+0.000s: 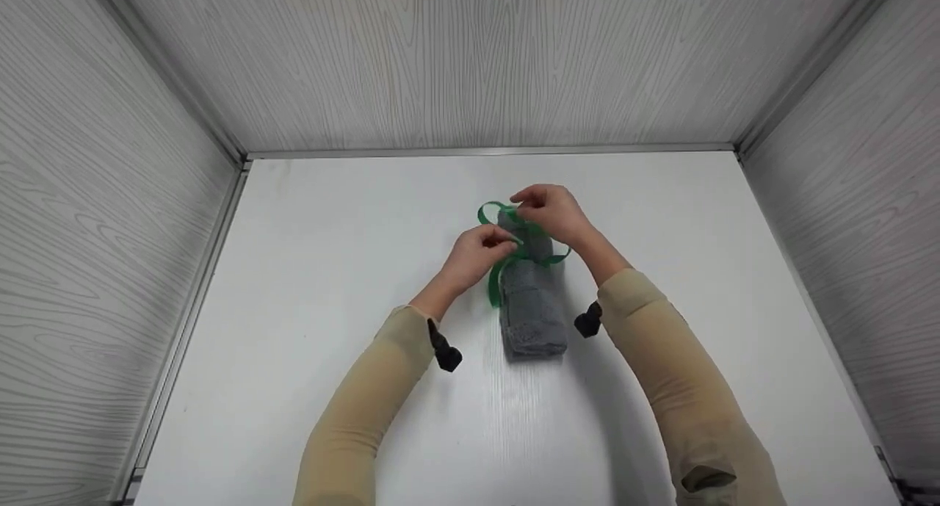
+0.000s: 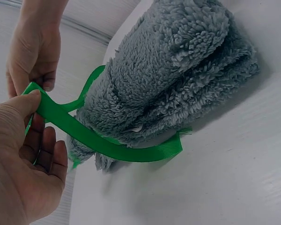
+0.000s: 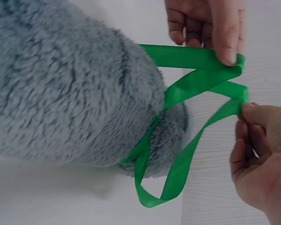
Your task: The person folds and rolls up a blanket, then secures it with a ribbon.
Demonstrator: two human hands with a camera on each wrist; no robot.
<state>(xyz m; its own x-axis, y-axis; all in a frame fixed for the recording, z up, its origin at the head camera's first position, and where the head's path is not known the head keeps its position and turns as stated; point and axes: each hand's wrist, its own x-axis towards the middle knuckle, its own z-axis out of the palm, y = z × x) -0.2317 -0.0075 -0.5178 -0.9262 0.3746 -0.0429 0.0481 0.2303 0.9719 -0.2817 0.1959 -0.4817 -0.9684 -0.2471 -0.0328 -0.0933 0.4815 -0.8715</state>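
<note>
A grey fluffy towel (image 1: 534,311), rolled or folded into a long bundle, lies lengthwise on the table. A green ribbon (image 3: 178,173) passes round it and draws it in towards its far end. My left hand (image 1: 476,256) pinches a fold of the ribbon (image 2: 75,129) between thumb and fingers, at the bundle's left side. Over the far end, my right hand (image 1: 554,211) pinches another part of the ribbon with thumb and fingertips. Loops stand out on both sides, and one loose tail (image 1: 495,286) hangs at the left of the towel.
The white table (image 1: 308,330) is bordered by pale wood-grain panels at the back (image 1: 440,65), left (image 1: 95,219) and right (image 1: 859,197), with metal strips along the edges. Dark devices (image 1: 446,353) sit at both wrists, by the tan sleeves (image 1: 360,410).
</note>
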